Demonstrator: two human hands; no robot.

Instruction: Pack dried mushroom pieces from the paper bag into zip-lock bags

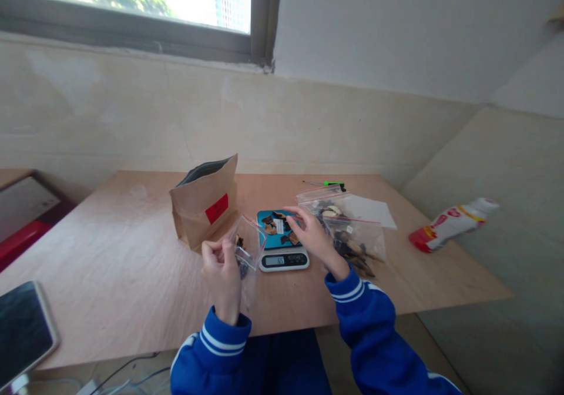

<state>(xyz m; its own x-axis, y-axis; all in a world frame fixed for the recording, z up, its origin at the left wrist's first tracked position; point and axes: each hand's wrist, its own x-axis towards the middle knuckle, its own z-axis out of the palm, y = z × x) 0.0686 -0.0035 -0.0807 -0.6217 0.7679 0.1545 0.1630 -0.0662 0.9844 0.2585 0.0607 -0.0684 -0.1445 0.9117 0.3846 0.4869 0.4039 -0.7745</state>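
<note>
A small kitchen scale [284,260] with a blue top and a lit display sits near the middle of the table. Several dark brown dried pieces [269,225] and a small white label lie on its blue top. My left hand [221,271] is closed on the edge of a clear zip bag [249,241], left of the scale, with some dark bits inside. Over the right side of the scale's top is my right hand [311,233], fingers apart, with nothing visible held in it.
A brown paper bag [198,213] stands open at the left. Clear bags of dried pieces [356,245], white paper [374,211] and a green-handled screwdriver [332,183] lie right. A red-and-white bottle [453,226] is farther right, a tablet [26,330] at the left edge.
</note>
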